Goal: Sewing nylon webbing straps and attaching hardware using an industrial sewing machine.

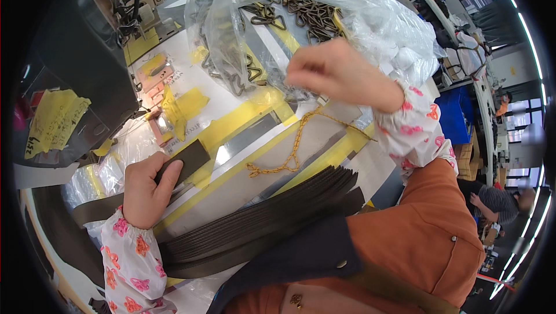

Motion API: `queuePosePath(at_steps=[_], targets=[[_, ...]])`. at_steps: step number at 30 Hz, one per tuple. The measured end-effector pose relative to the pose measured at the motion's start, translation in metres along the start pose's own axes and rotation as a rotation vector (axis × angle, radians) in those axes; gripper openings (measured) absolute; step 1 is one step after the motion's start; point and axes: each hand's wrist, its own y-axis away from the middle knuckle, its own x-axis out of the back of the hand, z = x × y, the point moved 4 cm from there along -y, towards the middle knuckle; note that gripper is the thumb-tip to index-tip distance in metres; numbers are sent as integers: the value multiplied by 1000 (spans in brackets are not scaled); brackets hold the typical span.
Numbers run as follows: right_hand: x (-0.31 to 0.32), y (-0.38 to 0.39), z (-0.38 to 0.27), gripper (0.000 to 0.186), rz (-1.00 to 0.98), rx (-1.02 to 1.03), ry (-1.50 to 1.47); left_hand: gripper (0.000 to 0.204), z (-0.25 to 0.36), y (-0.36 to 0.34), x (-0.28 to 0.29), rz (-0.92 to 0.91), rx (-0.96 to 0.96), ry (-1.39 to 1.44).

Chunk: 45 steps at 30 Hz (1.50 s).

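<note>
Left hand [145, 189] pinches a strap [185, 160] running toward upper right; right hand [336, 74], fingers curled, reaches into the bag [370, 19] of buckles [313, 16].

I'm seeing my left hand [145, 189] pinching a dark webbing strap [184, 160] flat on the table [243, 181], beside a stack of straps [260, 224]. My right hand [339, 74] is reaching into a clear plastic bag [347, 13] of metal triangle rings [310, 16], above a yellow chain [292, 152].

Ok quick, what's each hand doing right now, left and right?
Left hand: closed, gripping a flat dark webbing strap.
Right hand: fingers curled at the clear plastic bag of metal rings; grasp cannot be told.
</note>
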Motion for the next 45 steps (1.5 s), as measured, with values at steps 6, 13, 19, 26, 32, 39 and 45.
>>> queuePosePath(at_steps=[6, 13, 19, 26, 32, 39, 45], targets=[[37, 20, 114, 19, 194, -343, 562, 21, 8, -8, -7, -66, -32, -43], [34, -10, 139, 24, -5, -473, 543, 19, 6, -4, -8, -43, -88, -47], [44, -19, 132, 21, -66, -349, 435, 15, -1, -6, -5, -18, 4, 107], [18, -3, -18, 13, 145, -43, -434, 15, -5, -7, 2, 114, 40, 341], [-74, -43, -74, 17, 14, 144, -412, 18, -5, -9, 3, 192, 2, 374], [-108, -55, -87, 14, 165, 468, -169, 21, -13, -12, 0, 118, -33, 182], [-122, -54, -71, 20, 52, -47, -860, 19, 0, -8, 3, 339, -122, -141]])
